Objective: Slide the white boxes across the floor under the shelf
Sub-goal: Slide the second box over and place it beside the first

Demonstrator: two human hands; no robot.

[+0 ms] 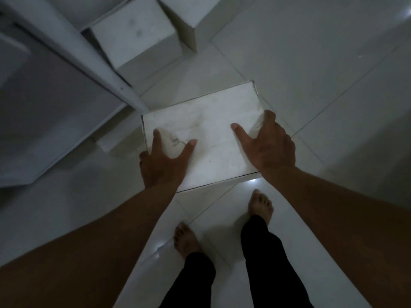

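Note:
A white box (pixel 206 127) with a smudged lid rests on the tiled floor in front of my bare feet. My left hand (pixel 163 162) grips its near left corner, thumb on the lid and fingers down the side. My right hand (pixel 269 143) holds its right edge the same way. The box's far left corner touches the foot of the grey shelf post (pixel 89 56). A second white box (pixel 135 30) sits farther back beside the post, and a third white box (pixel 186 14) stands to its right at the top edge.
The shelf's lower board (pixel 44 121) fills the left side, low over the floor. A small white block (pixel 115 143) lies under its edge, left of the held box. Open tiled floor (pixel 322 74) spreads to the right.

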